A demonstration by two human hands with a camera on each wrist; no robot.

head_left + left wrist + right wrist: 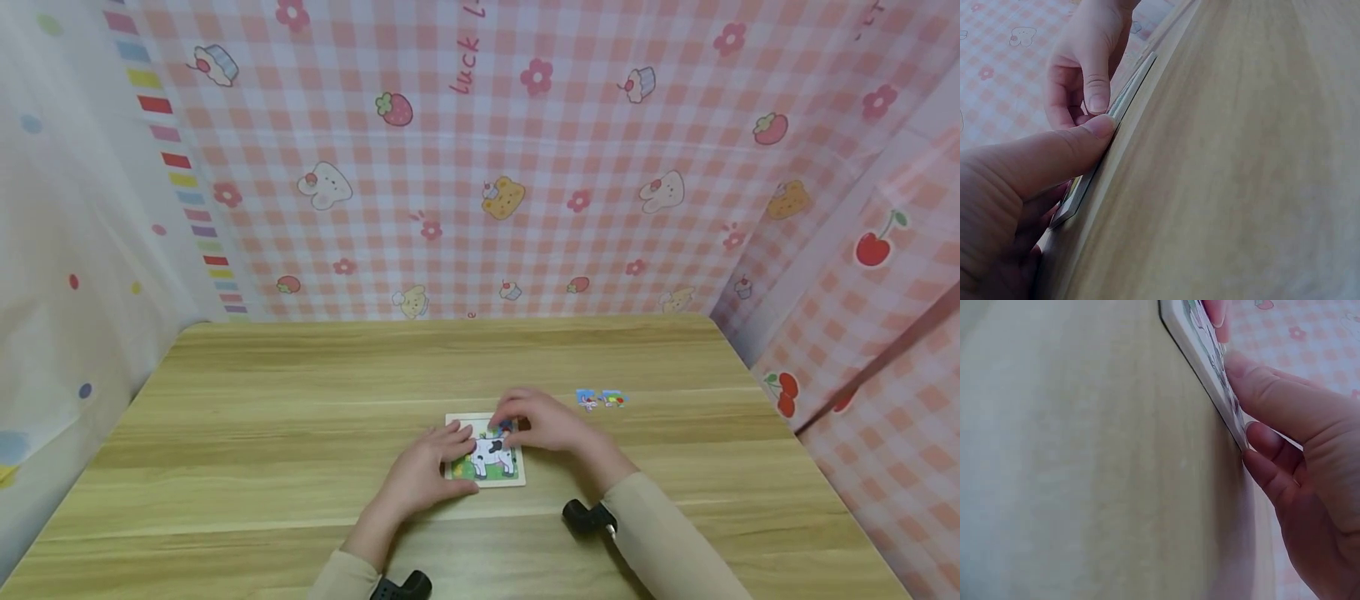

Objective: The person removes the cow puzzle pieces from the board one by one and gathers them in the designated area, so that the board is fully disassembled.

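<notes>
A square wooden jigsaw puzzle board (486, 482) with a cow picture lies flat on the table. My left hand (423, 468) rests across its left side, fairly straight fingers on the picture and thumb along the near edge. In the left wrist view that thumb (1066, 149) presses the board's rim. My right hand (546, 422) is at the board's far right corner, thumb and fingers bent around a small blue and red puzzle piece (504, 427), mostly covered by the fingers. In the right wrist view the right thumb (1266, 394) touches the board's face; the piece cannot be made out there.
Two loose puzzle pieces, a blue one (586, 399) and a blue-green one (614, 399), lie on the wooden table (300, 400) to the right beyond the board. A checked curtain (465, 242) hangs behind the table's far edge, with more cloth at both sides.
</notes>
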